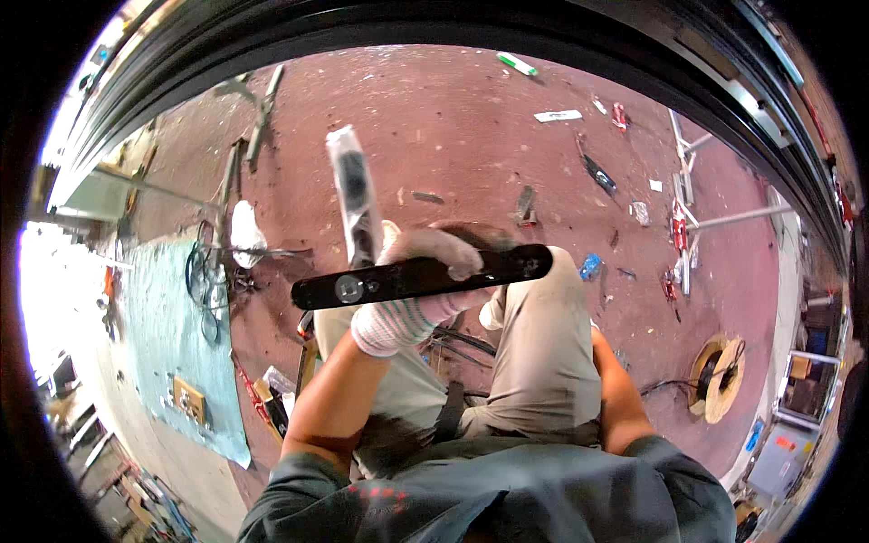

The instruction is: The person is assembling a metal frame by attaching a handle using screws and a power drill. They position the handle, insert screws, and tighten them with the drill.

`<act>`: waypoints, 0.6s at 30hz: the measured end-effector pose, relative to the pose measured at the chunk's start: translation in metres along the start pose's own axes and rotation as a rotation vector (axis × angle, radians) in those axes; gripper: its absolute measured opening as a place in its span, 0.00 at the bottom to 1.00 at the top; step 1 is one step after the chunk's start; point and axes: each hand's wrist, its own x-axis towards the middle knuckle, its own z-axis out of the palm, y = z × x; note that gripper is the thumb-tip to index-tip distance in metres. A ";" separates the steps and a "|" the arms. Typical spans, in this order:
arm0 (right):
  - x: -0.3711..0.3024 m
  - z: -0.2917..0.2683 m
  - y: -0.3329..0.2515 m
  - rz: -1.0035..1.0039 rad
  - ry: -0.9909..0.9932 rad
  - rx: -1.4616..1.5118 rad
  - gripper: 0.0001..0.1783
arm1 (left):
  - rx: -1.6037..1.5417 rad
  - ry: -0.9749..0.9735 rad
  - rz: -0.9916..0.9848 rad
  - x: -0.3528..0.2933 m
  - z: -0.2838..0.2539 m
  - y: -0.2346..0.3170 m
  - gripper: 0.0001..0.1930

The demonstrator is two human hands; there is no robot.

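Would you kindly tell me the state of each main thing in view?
Left hand: gloved, closed around the black bar.
Right hand: hidden from view.
Black bar: held, its right end higher in the picture.
Pale strip: apparently plastic-wrapped, lower end beside the left hand.
Teal sheet: spread out.
Wooden spool: on the floor.

Reddish-brown floor (pixel 434 127), scuffed and littered; bright light (pixel 41 290) glares along the left edge

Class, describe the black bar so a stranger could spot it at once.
Against the reddish floor, find beige trousers, then the gloved left hand. It grips the black bar crosswise. Unlike the pale-tipped strip nearby, the bar has rounded ends and a pale disc.
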 end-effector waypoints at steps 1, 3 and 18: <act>-0.006 -0.004 -0.002 -0.016 0.008 -0.014 0.29 | -0.029 0.011 0.036 -0.002 0.004 0.005 0.17; -0.004 -0.003 -0.007 -0.074 0.042 -0.080 0.29 | -0.047 -0.010 0.060 -0.005 0.003 0.014 0.17; -0.211 0.074 -0.153 -1.025 0.103 -0.187 0.22 | -0.188 0.184 -0.075 -0.056 0.017 0.102 0.18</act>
